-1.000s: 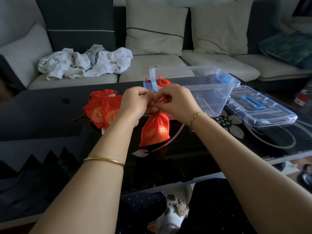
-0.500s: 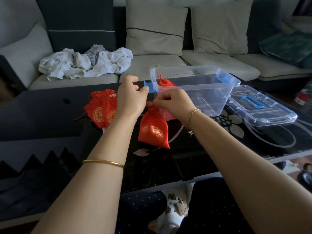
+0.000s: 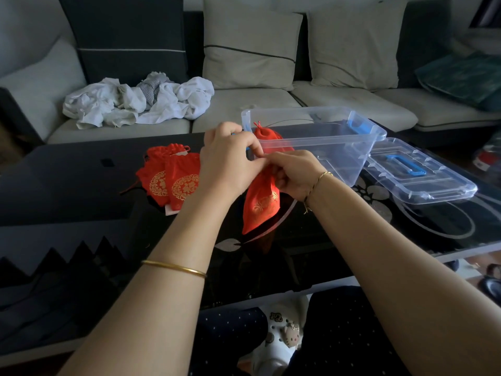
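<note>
The left hand (image 3: 230, 162) and the right hand (image 3: 294, 172) meet fingertip to fingertip at the gathered neck of a red pouch (image 3: 261, 206). Both have their fingers curled and pinching there; whether it is cord or cloth they have, I cannot tell. The pouch hangs below them, its bottom corner close over the black glass table (image 3: 81, 180). Just to the left lie two more red pouches (image 3: 170, 179), flat and overlapping. To the right, a little farther off, stands a clear plastic box (image 3: 339, 147) with a tied pouch (image 3: 267, 134) inside and its lid (image 3: 423, 175) lying beside it. Crumpled white clothes (image 3: 141, 103) sit on the far sofa (image 3: 244, 101).
</note>
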`<state>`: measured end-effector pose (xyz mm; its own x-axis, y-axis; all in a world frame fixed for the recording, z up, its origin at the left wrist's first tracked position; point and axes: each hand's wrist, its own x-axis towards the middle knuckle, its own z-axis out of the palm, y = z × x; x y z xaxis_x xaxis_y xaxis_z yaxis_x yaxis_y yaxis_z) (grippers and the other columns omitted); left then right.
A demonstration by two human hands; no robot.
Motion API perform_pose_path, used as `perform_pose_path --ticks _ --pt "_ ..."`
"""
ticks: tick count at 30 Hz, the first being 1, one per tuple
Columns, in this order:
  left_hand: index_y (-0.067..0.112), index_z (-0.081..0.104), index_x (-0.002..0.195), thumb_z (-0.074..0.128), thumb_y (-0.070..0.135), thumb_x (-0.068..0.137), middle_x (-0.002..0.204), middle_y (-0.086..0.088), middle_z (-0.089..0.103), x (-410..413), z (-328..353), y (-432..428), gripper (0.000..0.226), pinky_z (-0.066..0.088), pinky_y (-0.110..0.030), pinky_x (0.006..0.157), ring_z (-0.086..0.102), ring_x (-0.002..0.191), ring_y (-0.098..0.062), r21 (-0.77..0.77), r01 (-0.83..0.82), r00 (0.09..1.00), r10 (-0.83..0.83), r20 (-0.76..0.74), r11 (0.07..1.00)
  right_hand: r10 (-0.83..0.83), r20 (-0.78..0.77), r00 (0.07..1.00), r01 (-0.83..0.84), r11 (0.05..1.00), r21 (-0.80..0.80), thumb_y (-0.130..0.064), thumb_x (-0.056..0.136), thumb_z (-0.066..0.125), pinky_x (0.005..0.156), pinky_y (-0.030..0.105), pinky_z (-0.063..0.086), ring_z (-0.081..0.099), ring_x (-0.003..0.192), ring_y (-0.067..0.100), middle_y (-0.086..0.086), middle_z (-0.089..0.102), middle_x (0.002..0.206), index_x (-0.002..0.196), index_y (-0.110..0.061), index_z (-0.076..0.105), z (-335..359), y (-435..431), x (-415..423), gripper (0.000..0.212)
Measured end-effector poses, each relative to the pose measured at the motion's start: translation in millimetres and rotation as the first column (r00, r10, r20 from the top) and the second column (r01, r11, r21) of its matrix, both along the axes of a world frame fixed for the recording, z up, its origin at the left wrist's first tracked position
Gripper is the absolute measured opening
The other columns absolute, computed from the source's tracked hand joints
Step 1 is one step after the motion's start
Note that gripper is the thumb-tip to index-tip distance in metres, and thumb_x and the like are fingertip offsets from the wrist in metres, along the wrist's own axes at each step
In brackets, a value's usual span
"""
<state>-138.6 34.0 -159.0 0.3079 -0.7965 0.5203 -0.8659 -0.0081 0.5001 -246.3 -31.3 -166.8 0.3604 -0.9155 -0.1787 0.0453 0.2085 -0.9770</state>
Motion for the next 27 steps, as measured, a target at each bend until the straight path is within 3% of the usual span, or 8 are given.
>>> perform_pose_path --ticks 4,8,13,17,23,27 --pt "0.024 0.053 0.081 0.074 0.031 0.073 0.111 -0.004 0.053 -3 0 -4 0.023 0.03 -0.028 0.085 0.045 0.112 -0.028 0.046 -0.02 0.998 0.023 -0.064 0.999 -0.019 -0.011 1.0 0.019 1.0 -0.001 -0.002 0.078 0.064 0.042 0.021 0.025 0.032 0.039 0.008 0.002 0.039 0.051 0.054 -0.011 0.049 0 0 1 0.03" --pt "0.019 0.055 0.091 0.071 0.021 0.077 0.104 0.0 0.043 -4 3 -1 0.021 0.03 -0.027 0.081 0.042 0.112 -0.027 0.073 -0.019 0.992 0.028 -0.124 0.997 -0.017 -0.019 1.0 0.018 1.0 0.02 -0.006 0.077 0.065 0.041 0.019 0.027 0.034 0.042 0.008 0.001 0.043 0.051 0.056 -0.011 0.054 1 -2 0 0.025" --pt "0.022 0.058 0.083 0.067 0.013 0.077 0.101 0.001 0.041 -4 3 0 0.014 0.041 -0.036 0.09 0.046 0.114 -0.03 0.088 0.021 0.989 -0.008 -0.146 0.996 0.068 0.02 0.998 -0.07 0.988 0.135 -0.009 0.083 0.062 0.038 0.015 0.027 0.032 0.042 0.005 0.0 0.042 0.055 0.06 -0.012 0.054 2 -3 -4 0.025" --pt "0.022 0.063 0.08 0.068 0.01 0.078 0.101 0.002 0.043 -2 1 1 0.013 0.045 -0.042 0.092 0.047 0.115 -0.03 0.074 0.031 0.979 -0.015 -0.201 0.997 0.174 0.071 0.982 -0.186 0.953 0.241 -0.013 0.087 0.06 0.049 0.014 0.032 0.035 0.051 0.004 -0.002 0.044 0.06 0.068 -0.012 0.055 3 -3 -9 0.02" --pt "0.021 0.072 0.082 0.073 0.018 0.077 0.11 -0.006 0.055 2 -1 0 0.006 0.044 -0.044 0.093 0.048 0.113 -0.03 0.019 0.021 0.995 -0.02 -0.098 1.0 0.188 0.122 0.975 -0.217 0.923 0.317 -0.014 0.087 0.062 0.053 0.014 0.037 0.04 0.054 0.004 -0.002 0.047 0.064 0.075 -0.011 0.058 3 -4 -12 0.013" --pt "0.02 0.074 0.081 0.075 0.022 0.076 0.107 -0.007 0.058 7 -4 -4 0.005 0.046 -0.046 0.089 0.052 0.107 -0.03 0.003 0.038 0.999 -0.038 0.0 0.999 0.193 0.106 0.976 -0.214 0.94 0.264 -0.012 0.087 0.062 0.053 0.015 0.037 0.039 0.054 0.005 -0.001 0.047 0.064 0.075 -0.01 0.058 3 -2 -11 0.012"
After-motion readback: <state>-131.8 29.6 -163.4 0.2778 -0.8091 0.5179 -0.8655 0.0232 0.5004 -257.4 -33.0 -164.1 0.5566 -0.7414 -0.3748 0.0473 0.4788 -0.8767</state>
